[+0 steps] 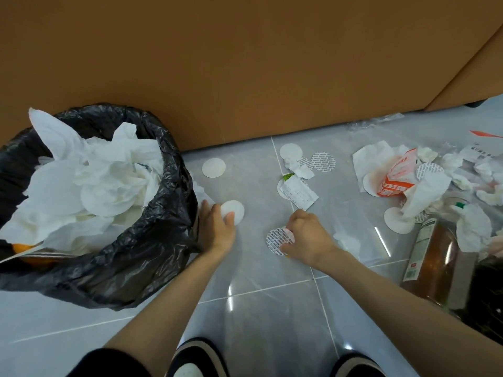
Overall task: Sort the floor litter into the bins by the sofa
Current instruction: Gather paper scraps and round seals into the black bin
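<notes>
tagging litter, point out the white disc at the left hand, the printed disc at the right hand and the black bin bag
white disc [238, 209], head view, part clear of the thumb
printed disc [274, 238], head view, patterned part clear of the fingers
black bin bag [152, 240], head view, crinkled outer wall

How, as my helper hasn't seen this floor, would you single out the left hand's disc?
Start at the black-bagged bin on the left. Just right of it, the left hand grips a plain white disc; the right hand holds a grey-printed disc.
</notes>
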Demonstrator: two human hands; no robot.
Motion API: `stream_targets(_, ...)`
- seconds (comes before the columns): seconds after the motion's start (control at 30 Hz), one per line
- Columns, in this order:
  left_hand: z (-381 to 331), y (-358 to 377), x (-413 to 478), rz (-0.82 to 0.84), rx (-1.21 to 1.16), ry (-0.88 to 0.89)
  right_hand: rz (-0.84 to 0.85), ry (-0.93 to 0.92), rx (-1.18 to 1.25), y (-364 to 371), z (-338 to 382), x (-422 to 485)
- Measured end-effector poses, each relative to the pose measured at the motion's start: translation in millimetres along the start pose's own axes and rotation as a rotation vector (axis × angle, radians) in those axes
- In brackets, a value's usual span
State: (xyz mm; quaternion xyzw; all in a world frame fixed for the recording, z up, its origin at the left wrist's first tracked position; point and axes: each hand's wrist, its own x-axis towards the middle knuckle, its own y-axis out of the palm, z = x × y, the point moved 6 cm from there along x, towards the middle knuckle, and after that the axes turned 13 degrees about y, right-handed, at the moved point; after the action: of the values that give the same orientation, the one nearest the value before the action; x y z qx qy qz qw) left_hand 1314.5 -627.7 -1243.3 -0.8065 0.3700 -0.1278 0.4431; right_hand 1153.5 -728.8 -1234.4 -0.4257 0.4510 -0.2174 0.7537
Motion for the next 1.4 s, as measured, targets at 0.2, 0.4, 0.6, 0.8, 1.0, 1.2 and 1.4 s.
stream_targets(0.2, -13.6, 6.3, -2.0, -0.008, -0.067, 0.107, 0.039, 0.11, 0.044, 0.5, -13.4, 0.5)
stream_targets(0.4, -41.0, 21.8, -7.3, 0.071, -0.121, 0.207, 0.052, 0.204, 0.198, -0.1, -27.5, -1.6)
stream_targets(0.6, -49.0, 22.4, 7.3, 0.011, -0.338, 0.108, 0.131, 0.187, 0.368, -12.7, -40.6, -8.7)
stream_targets(0.8, -40.4, 36.1, 9.6, 0.168, -0.292, 0.094, 0.137, 0.22, 0.682, -40.1, -51.8, -5.7)
stream_targets(1.0, -36.4, 22.7, 13.5, -0.026, -0.034, 0.125, 0.165, 0.222, 0.775, -45.1, -45.5, 0.4)
stream_targets(1.2, -42.0, 6.0, 41.1, -0.079, 0.084, 0.155, 0.171, 0.164, 0.703, -48.0, -29.6, 7.7)
stream_targets(1.4, -31.0, 10.5, 75.9, 0.129, 0.232, 0.042, 0.148, 0.125, 0.676, -50.3, -22.0, 14.8)
